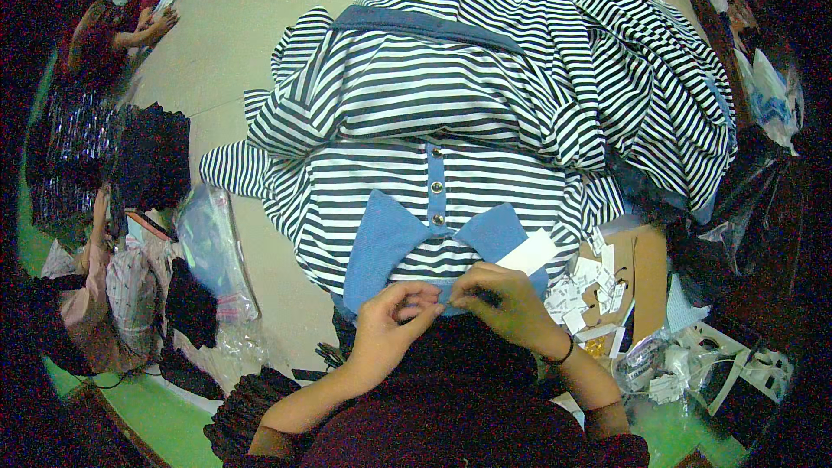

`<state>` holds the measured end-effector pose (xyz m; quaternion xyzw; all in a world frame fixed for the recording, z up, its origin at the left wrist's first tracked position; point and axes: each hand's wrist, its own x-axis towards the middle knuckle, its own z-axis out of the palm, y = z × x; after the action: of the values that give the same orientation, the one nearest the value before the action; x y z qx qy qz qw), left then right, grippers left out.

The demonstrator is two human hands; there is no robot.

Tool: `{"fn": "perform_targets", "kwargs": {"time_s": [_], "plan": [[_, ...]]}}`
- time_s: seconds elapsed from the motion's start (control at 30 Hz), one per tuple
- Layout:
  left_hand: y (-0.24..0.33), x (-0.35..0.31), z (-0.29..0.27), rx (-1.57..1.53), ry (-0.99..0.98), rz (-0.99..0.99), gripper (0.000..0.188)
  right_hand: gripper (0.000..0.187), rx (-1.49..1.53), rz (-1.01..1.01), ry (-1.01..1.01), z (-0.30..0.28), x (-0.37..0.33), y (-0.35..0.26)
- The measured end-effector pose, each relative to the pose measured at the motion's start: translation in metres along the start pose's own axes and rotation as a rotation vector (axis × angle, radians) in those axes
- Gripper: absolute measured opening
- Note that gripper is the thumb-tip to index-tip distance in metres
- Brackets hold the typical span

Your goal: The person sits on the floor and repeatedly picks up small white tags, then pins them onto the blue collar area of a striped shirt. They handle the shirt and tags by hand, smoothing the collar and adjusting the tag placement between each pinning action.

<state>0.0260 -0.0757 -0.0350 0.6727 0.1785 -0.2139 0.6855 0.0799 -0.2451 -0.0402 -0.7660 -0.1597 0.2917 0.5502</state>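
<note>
While at 1 collar (379, 243), 2 hands (392, 319) (503, 299).

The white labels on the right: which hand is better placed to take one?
Likely the right hand: it is nearer the white labels; the left hand is farther off, beyond it.

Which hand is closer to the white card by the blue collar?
Right. The right hand is just below the white card, though whether they touch is unclear; the left hand is farther off, to its lower left.
</note>
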Motion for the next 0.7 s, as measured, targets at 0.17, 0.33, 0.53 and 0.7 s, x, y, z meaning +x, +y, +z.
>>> {"fn": "perform_targets", "kwargs": {"time_s": [0.17,0.33,0.53,0.7], "plan": [[-0.004,0.001,0.001,-0.086,-0.009,-0.071,0.021,0.010,0.010,-0.063,0.029,0.004,0.001,0.006],[-0.005,0.004,0.003,-0.131,0.005,-0.070,0.019,0.011,0.016,-0.016,0.048,0.006,0.001,0.005],[-0.001,0.005,-0.003,0.092,-0.022,-0.002,0.014,0.014,-0.109,0.009,0.058,0.007,0.000,-0.005],[-0.004,0.008,-0.001,0.056,0.017,-0.021,0.013,0.022,-0.347,-0.092,0.068,0.015,-0.006,-0.009]]}}
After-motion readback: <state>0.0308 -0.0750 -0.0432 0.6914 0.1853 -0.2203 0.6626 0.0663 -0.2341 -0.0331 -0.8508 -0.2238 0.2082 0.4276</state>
